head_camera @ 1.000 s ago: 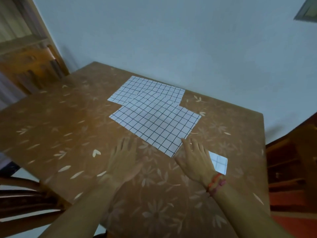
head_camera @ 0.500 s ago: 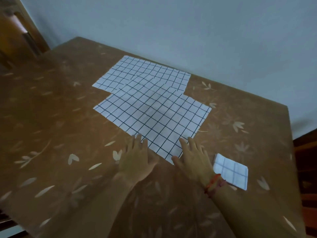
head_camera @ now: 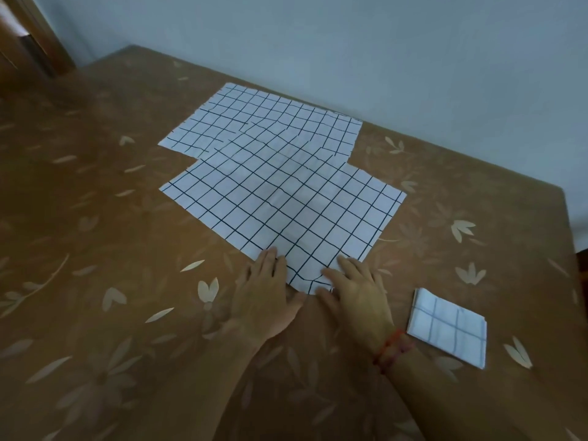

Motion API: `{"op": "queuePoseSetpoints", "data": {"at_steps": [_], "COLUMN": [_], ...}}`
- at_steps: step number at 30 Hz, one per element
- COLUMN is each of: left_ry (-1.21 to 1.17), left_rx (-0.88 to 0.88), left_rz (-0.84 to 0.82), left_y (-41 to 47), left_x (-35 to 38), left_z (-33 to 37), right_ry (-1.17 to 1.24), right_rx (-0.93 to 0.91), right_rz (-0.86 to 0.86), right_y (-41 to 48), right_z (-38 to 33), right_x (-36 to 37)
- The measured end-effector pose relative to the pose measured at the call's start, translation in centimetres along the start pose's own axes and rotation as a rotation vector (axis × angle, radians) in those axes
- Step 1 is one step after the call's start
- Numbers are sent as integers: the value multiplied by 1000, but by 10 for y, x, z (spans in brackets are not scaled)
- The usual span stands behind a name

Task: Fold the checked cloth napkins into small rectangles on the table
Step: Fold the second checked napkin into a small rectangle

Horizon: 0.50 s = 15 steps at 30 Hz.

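Two unfolded white napkins with dark checks lie overlapping on the brown flowered table (head_camera: 95, 218). The nearer napkin (head_camera: 286, 211) lies on top of the farther napkin (head_camera: 264, 122). My left hand (head_camera: 267, 297) lies flat with fingers spread, its fingertips touching the nearer napkin's near left edge. My right hand (head_camera: 356, 294) is on that napkin's near corner, with the cloth edge between index finger and thumb. A folded napkin (head_camera: 448, 326), a small rectangle, lies to the right of my right wrist.
A pale wall runs along the table's far edge. Dark wooden furniture (head_camera: 25, 43) stands at the far left. The table's right edge (head_camera: 572, 249) is close to the folded napkin.
Both hands have slid forward across the table onto the nearer napkin's near corner. The camera has come closer and tilted down. The napkins have not moved.
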State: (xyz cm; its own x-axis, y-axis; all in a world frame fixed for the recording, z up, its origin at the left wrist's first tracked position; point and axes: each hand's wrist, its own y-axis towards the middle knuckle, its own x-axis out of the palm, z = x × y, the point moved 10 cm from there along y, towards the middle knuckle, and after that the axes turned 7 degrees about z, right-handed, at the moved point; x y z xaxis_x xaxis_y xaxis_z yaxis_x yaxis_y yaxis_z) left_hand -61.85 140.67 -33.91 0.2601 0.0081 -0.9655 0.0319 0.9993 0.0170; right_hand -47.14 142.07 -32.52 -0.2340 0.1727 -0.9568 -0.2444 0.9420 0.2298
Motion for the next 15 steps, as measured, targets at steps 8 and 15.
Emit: {"op": "queuePoseSetpoints", "data": {"at_steps": [8,15], "left_ry": [-23,-145], "left_rx": [151,181], "left_rz": [151,277], "left_y": [1,-19], "left_x": [-22,-57], "left_z": [20,34], "right_ry": [181,419], "right_rx": [-40,-54], "right_rz": [24,-34], "right_y": [8,-7], "right_z": [-15,-40], "right_x": [-15,-55]}}
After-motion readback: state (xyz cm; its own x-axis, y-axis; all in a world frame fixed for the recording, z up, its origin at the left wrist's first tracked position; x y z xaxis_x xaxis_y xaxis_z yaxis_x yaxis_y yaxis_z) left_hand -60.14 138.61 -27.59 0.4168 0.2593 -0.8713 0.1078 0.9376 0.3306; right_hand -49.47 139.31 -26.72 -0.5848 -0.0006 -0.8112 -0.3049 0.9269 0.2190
